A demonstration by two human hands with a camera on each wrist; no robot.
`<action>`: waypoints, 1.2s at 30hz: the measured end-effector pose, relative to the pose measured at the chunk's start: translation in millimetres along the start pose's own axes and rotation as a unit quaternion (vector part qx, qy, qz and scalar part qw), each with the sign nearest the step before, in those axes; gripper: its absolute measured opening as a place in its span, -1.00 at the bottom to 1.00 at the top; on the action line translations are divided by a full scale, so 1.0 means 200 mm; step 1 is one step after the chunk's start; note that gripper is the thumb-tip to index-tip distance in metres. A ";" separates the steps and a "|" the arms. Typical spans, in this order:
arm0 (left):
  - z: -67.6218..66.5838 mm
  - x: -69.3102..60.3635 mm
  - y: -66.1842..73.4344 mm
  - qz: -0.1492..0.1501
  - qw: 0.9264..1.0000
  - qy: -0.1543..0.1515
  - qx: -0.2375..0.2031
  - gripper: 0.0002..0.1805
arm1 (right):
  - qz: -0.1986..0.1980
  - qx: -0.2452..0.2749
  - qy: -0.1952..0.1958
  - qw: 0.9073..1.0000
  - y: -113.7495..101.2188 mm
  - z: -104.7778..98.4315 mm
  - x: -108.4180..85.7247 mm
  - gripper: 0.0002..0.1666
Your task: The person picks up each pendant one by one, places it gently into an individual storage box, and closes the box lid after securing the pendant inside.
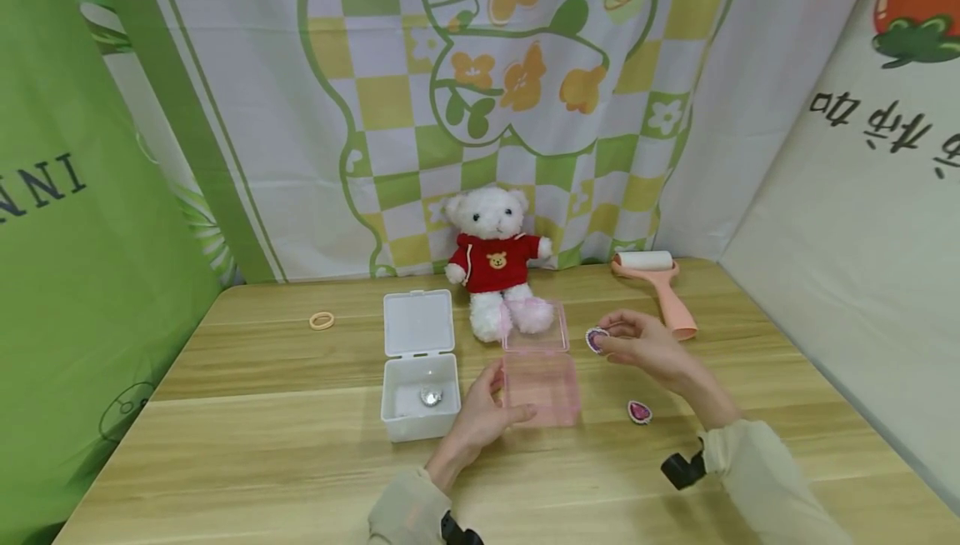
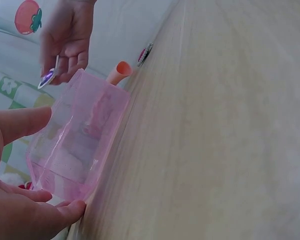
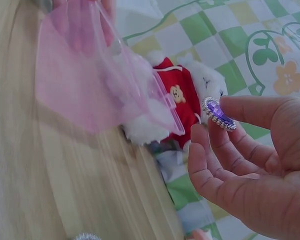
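Note:
My right hand (image 1: 645,349) pinches a purple gem (image 3: 221,114) with a rhinestone rim between thumb and fingertips, raised to the right of the pink see-through box (image 1: 542,399). That box stands with its lid (image 1: 536,327) flipped back, and no gem shows inside it. The left hand (image 1: 483,407) grips the box's left side, its thumb (image 2: 27,122) and fingers spread around the wall. Nearer the right forearm, a pink teardrop gem (image 1: 639,412) lies on the table. To the left hand's left stands an open white box (image 1: 420,428) holding a clear round gem (image 1: 431,396).
A white teddy bear (image 1: 495,262) in a red hoodie sits behind the pink box, its feet partly behind the lid. An orange-handled lint roller (image 1: 667,299) lies at the back right. A peach-coloured ring (image 1: 322,321) lies at the back left. Curtains border the table.

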State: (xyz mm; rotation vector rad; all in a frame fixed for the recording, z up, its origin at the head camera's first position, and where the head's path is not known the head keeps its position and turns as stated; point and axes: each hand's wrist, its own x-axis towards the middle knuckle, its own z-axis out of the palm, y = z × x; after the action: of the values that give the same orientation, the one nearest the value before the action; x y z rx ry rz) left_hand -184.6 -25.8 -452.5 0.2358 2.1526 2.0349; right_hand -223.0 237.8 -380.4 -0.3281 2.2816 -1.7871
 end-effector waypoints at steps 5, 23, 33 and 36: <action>0.00 0.00 0.00 0.011 1.000 -0.001 -0.003 -0.06 | -0.010 0.017 -0.019 1.000 -0.03 0.07 0.06 -0.60; 0.00 0.00 0.00 0.014 1.000 -0.001 0.000 -0.06 | 0.004 0.019 -0.086 0.996 0.01 0.30 0.22 -0.63; -0.01 0.00 -0.01 0.021 1.000 -0.002 0.002 -0.12 | -0.029 -0.049 -0.155 0.986 -0.02 0.35 0.27 -0.67; -0.01 0.00 -0.01 0.014 1.000 -0.001 0.002 -0.12 | -0.039 -0.089 -0.191 0.977 -0.03 0.36 0.28 -0.73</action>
State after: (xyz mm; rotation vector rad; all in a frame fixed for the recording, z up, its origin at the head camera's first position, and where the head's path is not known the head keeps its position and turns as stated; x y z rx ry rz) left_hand -184.5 -27.2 -453.6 0.2709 2.1643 2.0444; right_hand -253.6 153.8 -393.8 -0.7320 2.1735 -1.4043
